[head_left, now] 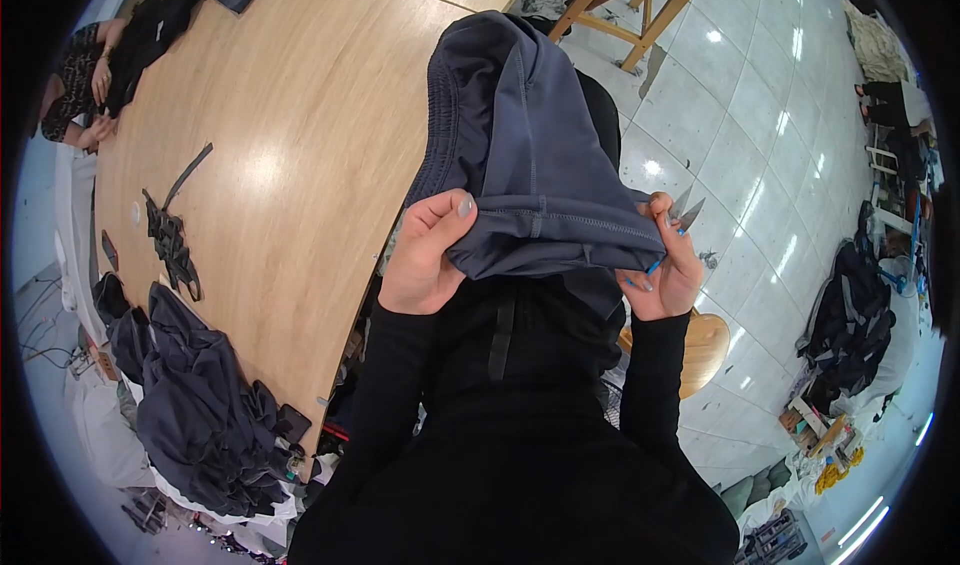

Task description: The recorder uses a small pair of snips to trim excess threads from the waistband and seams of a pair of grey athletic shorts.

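Garment: a dark grey-blue pair of shorts (530, 135) hangs in the air at the middle of the view, elastic waistband toward 12 o'clock, stitched hem edge toward 6 o'clock, above the person's lap and off the worktop.
Left hand: the left hand (425, 255) is clenched on the hem at its 9 o'clock end, thumb on top of the cloth.
Right hand: the right hand (665, 265) pinches the hem at its 3 o'clock end and also holds small thread snips (683, 215), blue-handled, blades pointing to 1 o'clock.
Worktop: a curved wooden worktop (300, 115) lies to 10 o'clock of the hands.
Scraps: dark fabric strips (172, 235) lie on the worktop at 9 o'clock.
Pile: a heap of dark garments (195, 405) sits at the worktop's edge toward 8 o'clock.
Other person: someone's hands (100, 80) work on dark cloth at the far 10 o'clock corner.
Floor: glossy white tiled floor (760, 145) fills the 2 o'clock side.
Stool: a round wooden stool (705, 350) stands just below the right forearm at 4 o'clock.
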Motion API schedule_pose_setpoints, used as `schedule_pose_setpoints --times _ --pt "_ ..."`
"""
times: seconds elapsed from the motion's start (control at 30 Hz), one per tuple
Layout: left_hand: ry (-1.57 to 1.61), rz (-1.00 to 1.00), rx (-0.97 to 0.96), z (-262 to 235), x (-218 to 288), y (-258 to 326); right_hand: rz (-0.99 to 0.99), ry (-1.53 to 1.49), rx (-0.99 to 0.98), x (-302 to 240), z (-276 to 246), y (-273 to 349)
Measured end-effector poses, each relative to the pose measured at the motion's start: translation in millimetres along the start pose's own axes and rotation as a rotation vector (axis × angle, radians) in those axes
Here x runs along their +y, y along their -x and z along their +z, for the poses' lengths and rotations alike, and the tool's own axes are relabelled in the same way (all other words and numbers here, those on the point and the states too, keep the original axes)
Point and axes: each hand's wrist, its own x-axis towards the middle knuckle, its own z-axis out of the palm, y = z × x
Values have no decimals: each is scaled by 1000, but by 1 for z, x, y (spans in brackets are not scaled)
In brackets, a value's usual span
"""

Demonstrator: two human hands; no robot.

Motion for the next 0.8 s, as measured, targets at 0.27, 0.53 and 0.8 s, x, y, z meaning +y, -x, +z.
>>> schedule_pose_setpoints --times 0.27,0.53,0.8 --pt "326 -96 248 12 7 -7 11 126 77 6 6 4" --pt "465 -12 96 -20 -3 -4 -26 238 -1 7 16 7" --pt "980 113 -9 -26 -13 -4 254 -363 231 8 -7 4"
